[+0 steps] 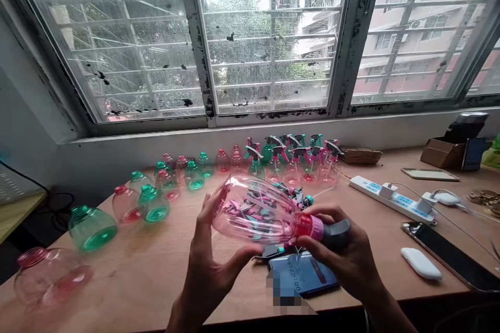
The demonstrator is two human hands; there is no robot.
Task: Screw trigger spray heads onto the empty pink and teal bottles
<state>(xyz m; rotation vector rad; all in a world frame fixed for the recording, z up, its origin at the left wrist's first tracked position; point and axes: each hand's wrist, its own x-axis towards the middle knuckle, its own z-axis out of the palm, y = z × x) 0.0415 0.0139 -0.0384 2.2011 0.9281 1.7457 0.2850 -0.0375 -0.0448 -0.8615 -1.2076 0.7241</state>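
A clear pink spray bottle point(258, 208) lies sideways in the air between my hands, above the table. My left hand point(214, 255) is curved around the bottle's wide base, thumb below and fingers at the end. With my right hand point(344, 250) I grip the neck, where a pink collar point(312, 226) and a dark grey spray head point(336, 234) are fitted. Behind and through the bottle shows a heap of pink, green and grey spray heads point(304, 199). A phone point(302, 273) with a lit timer screen lies under my right hand.
Pink and green bottles without heads, such as a green one point(92, 229), stand along the left and back. Several bottles with spray heads point(299, 166) stand by the wall. On the right are a power strip point(390, 199), a white case point(421, 264), and a dark phone point(449, 255).
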